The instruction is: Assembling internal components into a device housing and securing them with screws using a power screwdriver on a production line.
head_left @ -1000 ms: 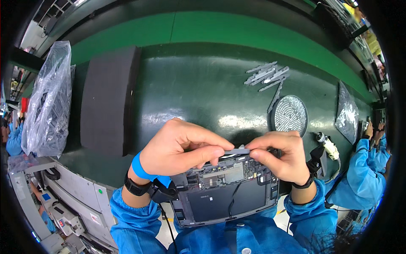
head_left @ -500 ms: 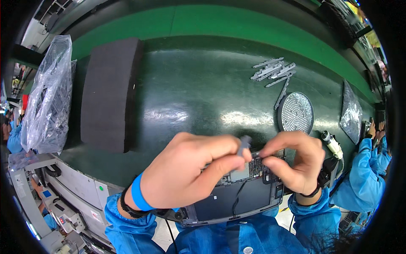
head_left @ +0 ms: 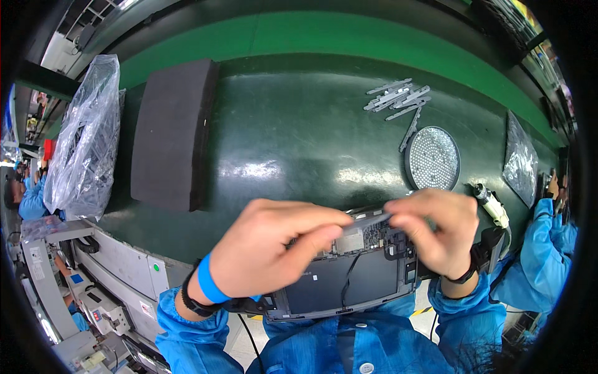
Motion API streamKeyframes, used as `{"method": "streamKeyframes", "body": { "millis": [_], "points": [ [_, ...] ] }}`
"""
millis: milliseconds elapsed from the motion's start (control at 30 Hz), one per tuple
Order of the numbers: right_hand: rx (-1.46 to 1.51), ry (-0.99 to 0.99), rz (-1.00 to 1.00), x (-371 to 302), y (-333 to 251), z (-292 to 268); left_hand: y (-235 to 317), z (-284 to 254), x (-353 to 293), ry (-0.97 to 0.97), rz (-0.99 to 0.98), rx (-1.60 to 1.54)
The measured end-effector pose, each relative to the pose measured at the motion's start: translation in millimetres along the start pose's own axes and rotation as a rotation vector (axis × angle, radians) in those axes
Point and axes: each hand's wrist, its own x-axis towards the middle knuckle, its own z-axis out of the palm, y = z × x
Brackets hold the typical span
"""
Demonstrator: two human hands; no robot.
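Observation:
Both my hands hold a slim grey plastic strip (head_left: pixel 372 219) level above the back edge of an open laptop base (head_left: pixel 342 285). My left hand (head_left: pixel 265 249), with a blue band at the wrist, pinches the strip's left end. At the right end, thumb and fingers of my right hand (head_left: pixel 439 230) close on it. Below the strip, the laptop base shows its circuit board (head_left: pixel 372 235), a large dark battery panel and a black cable running across that panel. My hands and the strip cover part of the board's back edge.
Similar grey strips (head_left: pixel 398 98) lie in a loose pile at the far right. Nearer are a round dish of screws (head_left: pixel 433 159) and an electric screwdriver (head_left: pixel 492 206). A black foam block (head_left: pixel 168 134) and a plastic bag of parts (head_left: pixel 87 137) stand left; another bag (head_left: pixel 521 159) lies right.
The strip was in my left hand alone, pointing upward. It now lies crosswise between both hands, and my right fingers have closed on its other end. The view has shifted slightly.

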Motion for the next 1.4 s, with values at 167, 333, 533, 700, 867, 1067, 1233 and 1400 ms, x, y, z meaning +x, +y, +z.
{"method": "streamKeyframes", "body": {
  "millis": [167,333,533,700,867,1067,1233,1400],
  "points": [
    [0.27,0.14,0.384,-22.7,25.2,-28.3,-12.6,-17.4,-18.2,0.161,-0.043,0.208],
    [0.523,0.188,0.438,-36.1,51.1,-34.5,-27.5,-16.1,-34.9,0.09,-0.098,0.343],
    [0.577,0.11,0.465,-34.1,54.4,-28.6,-28.3,-5.2,-26.8,-0.036,-0.134,0.464],
    [0.661,-0.137,0.553,-34.0,46.7,-21.4,-4.6,17.6,-13.9,0.131,-0.015,0.304],
    [0.642,-0.14,0.513,-45.3,46.7,-13.8,-13.9,42.8,16.2,0.132,0.009,0.311],
    [0.621,-0.121,0.528,-44.1,47.6,-16.4,-30.3,42.5,25.6,0.114,-0.064,0.217],
    [0.576,-0.043,0.281,-44.4,51.6,-17.8,-7.6,52.1,34.1,0.008,0.113,0.238],
    [0.728,0.022,0.301,-43.3,51.7,-17.3,-10.9,63.7,35.2,0.036,0.047,0.108]
  ]
}}
